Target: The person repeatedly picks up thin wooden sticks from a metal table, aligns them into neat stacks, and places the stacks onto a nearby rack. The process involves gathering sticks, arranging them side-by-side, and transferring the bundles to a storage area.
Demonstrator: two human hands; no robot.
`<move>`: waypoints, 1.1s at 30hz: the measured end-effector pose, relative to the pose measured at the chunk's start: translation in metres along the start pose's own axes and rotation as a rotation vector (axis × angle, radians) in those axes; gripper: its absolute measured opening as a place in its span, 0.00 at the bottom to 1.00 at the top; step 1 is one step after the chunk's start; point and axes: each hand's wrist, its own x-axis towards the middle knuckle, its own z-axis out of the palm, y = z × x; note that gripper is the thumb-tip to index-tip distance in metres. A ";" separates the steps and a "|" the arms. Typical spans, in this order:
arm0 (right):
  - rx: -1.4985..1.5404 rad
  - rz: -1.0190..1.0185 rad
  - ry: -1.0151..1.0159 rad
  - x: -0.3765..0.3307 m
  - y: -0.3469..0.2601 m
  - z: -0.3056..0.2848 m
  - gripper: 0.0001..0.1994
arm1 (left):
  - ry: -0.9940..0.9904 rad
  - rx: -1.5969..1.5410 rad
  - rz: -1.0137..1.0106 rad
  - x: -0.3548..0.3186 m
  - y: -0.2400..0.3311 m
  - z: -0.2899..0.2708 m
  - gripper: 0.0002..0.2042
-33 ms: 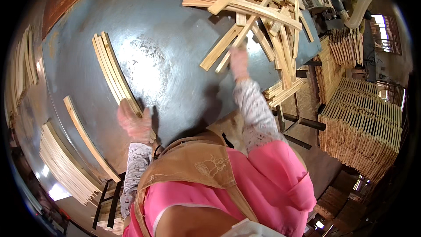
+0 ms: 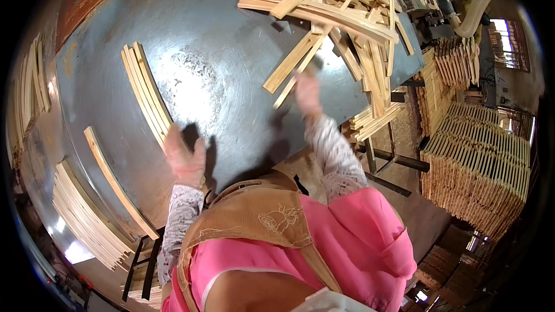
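Observation:
My right hand (image 2: pixel 308 93), slightly blurred, is closed on a narrow wooden slat (image 2: pixel 299 73). The slat's near end sticks out over the metal table, and its far end lies among a loose heap of slats (image 2: pixel 324 14) at the far right. Beside it a wider slat (image 2: pixel 289 63) rests at a slant. On the left, a small row of slats (image 2: pixel 144 89) lies side by side. My left hand (image 2: pixel 186 159) is over the near end of that row, fingers stretched and thumb apart; it hides part of the slats, and I cannot tell whether it touches them.
A single slat (image 2: pixel 118 182) and a tight stack of slats (image 2: pixel 87 214) lie at the left. A grey metal tabletop (image 2: pixel 231 81) spans the middle. Right of the table stand a large stack of slats (image 2: pixel 477 167) and a metal frame (image 2: pixel 387 167) below the table edge.
My right hand has drawn the narrow slat a little toward me and left, and a long slat in the heap has shifted slightly. My left hand has moved slightly to the right.

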 end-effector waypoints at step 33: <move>-0.068 -0.159 -0.453 0.029 -0.101 0.017 0.37 | 0.035 0.167 -0.540 -0.228 -0.049 -0.141 0.12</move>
